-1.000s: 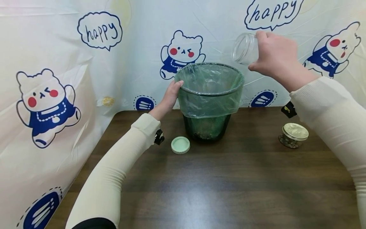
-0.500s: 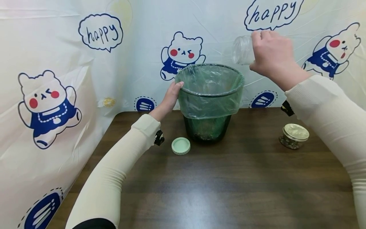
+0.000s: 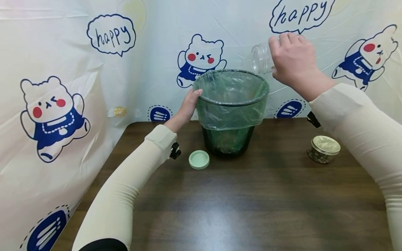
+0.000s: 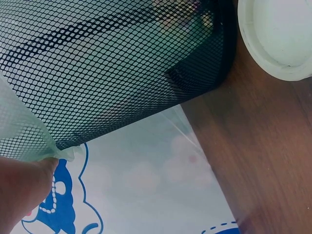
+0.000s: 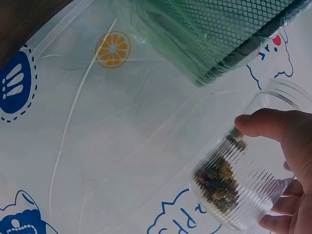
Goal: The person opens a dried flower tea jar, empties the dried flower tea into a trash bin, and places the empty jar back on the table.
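A black mesh wastebasket (image 3: pixel 227 141) lined with a green plastic bag (image 3: pixel 232 116) stands on the table. My left hand (image 3: pixel 188 104) grips its left rim, thumb on the liner; the other fingers are hidden. Above and right of the rim, my right hand (image 3: pixel 295 62) holds a clear ribbed jar (image 3: pixel 260 59) tipped on its side, mouth toward the basket. In the right wrist view, dark and yellowish dried bits (image 5: pixel 219 183) lie near the jar's base. A pale green round lid (image 3: pixel 199 159) rests on the table in front of the basket.
To the right, below my right forearm, stands a small clear jar (image 3: pixel 323 150) with a gold-coloured lid and dark contents. Behind the brown wooden table (image 3: pixel 245 209) hangs a printed cloth (image 3: pixel 150 62) with bears and lettering, close to the basket's back.
My right hand has shifted slightly left with the clear jar, bringing its mouth nearer the wastebasket and tipping it a little lower. My left hand stays on the rim.
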A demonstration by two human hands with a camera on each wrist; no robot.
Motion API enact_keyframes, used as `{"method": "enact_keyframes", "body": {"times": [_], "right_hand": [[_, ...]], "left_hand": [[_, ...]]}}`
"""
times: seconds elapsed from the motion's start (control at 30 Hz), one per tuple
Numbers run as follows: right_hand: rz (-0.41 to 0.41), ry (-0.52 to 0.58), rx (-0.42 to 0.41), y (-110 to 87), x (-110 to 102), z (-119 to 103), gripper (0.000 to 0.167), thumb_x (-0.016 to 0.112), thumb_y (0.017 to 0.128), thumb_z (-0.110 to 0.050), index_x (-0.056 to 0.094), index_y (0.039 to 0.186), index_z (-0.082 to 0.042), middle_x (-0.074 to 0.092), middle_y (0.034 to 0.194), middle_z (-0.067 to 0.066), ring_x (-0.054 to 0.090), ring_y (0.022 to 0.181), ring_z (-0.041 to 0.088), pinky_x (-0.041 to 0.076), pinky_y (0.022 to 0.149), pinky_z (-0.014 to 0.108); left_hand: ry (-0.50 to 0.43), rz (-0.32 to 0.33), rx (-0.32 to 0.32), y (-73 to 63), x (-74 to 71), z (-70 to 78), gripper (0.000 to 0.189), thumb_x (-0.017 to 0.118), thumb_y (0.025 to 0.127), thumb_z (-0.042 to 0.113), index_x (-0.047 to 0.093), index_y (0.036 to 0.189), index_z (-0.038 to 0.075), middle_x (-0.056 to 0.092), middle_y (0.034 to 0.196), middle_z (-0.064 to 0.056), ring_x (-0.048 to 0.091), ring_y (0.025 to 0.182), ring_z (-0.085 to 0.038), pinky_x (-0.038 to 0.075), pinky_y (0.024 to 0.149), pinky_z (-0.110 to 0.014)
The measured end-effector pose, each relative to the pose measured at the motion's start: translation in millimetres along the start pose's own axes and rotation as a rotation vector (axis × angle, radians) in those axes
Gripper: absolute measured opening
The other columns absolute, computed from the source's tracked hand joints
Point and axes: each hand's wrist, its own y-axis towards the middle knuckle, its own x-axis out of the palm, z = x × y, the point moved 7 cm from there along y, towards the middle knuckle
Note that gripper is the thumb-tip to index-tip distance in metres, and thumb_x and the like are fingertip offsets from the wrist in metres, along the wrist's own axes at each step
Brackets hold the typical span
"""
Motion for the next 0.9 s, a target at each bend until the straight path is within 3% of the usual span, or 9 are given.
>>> {"method": "enact_keyframes", "body": {"times": [0.33, 0.63, 0.9], "right_hand": [[0.065, -0.053, -0.067, 1.0, 1.0, -9.1, 0.049, 0.063, 0.078, -0.001, 0.041, 0.12, 0.01, 0.05, 0.109, 0.034, 0.047, 0.106, 0.048, 0.042, 0.093, 0.057], [0.106, -0.09, -0.118, 3.5, 1.6, -17.0, 0.053, 0.073, 0.076, -0.004, 0.041, 0.116, 0.009, 0.05, 0.11, 0.034, 0.047, 0.106, 0.048, 0.042, 0.091, 0.056], [0.134, -0.107, -0.135, 4.4, 1.0, -23.0, 0.044, 0.065, 0.08, -0.001, 0.042, 0.116, 0.009, 0.05, 0.111, 0.033, 0.047, 0.105, 0.047, 0.043, 0.088, 0.054]], "left_hand": [[-0.009, -0.022, 0.017, 1.1, 0.6, 0.9, 0.047, 0.037, 0.1, 0.031, 0.04, 0.127, -0.008, 0.048, 0.116, -0.022, 0.048, 0.099, -0.015, 0.038, 0.094, -0.033], [-0.008, -0.017, 0.016, -1.0, 1.2, 2.5, 0.05, 0.038, 0.099, 0.032, 0.041, 0.13, -0.007, 0.048, 0.119, -0.023, 0.049, 0.099, -0.016, 0.039, 0.094, -0.034], [0.006, -0.003, -0.002, -2.5, 0.2, 1.9, 0.052, 0.039, 0.097, 0.035, 0.04, 0.129, -0.006, 0.048, 0.118, -0.02, 0.048, 0.1, -0.016, 0.038, 0.093, -0.033]]}}
